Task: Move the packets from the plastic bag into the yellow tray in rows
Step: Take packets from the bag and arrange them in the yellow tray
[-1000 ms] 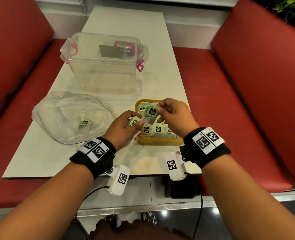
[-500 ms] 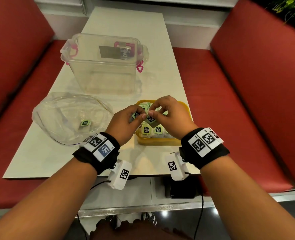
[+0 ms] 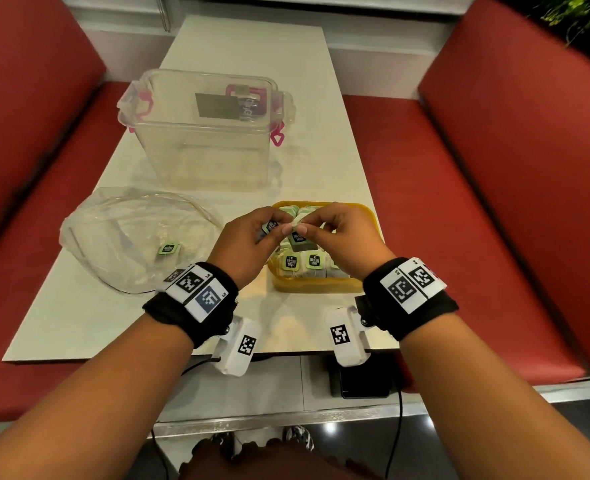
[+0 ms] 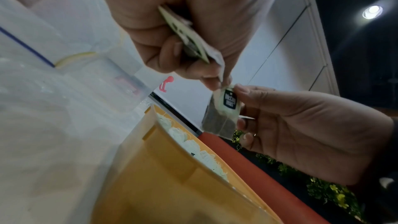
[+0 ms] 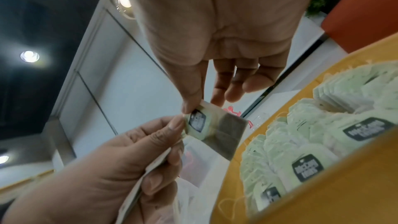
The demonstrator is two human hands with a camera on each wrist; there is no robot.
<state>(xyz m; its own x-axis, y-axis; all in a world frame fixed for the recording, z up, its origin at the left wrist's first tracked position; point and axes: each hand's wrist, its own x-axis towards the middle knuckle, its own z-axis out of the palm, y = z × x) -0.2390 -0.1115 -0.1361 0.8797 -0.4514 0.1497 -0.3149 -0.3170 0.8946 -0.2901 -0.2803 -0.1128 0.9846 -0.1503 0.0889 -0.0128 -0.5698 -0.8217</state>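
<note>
Nearly done: tray (image 3: 373, 223) mostly full, rows of packets. Your R hand (image 3: 338, 237) pinches packet (image 4: 224, 113) over tray; L hand (image 3: 248, 244) pinches same corner, grips spare (image 4: 187, 35). One pkt (image 3: 168, 249) left in bag (image 3: 113, 237).

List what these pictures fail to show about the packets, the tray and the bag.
- Yellow tray: the head view's middle rows are covered by the left hand and right hand, so no packet count.
- Second packet in the left hand: edge-on, mostly hidden by fingers in both wrist views.
- Plastic bag: one packet shows; creases and glare may hide more.
- Label print: too blurred to read.
</note>
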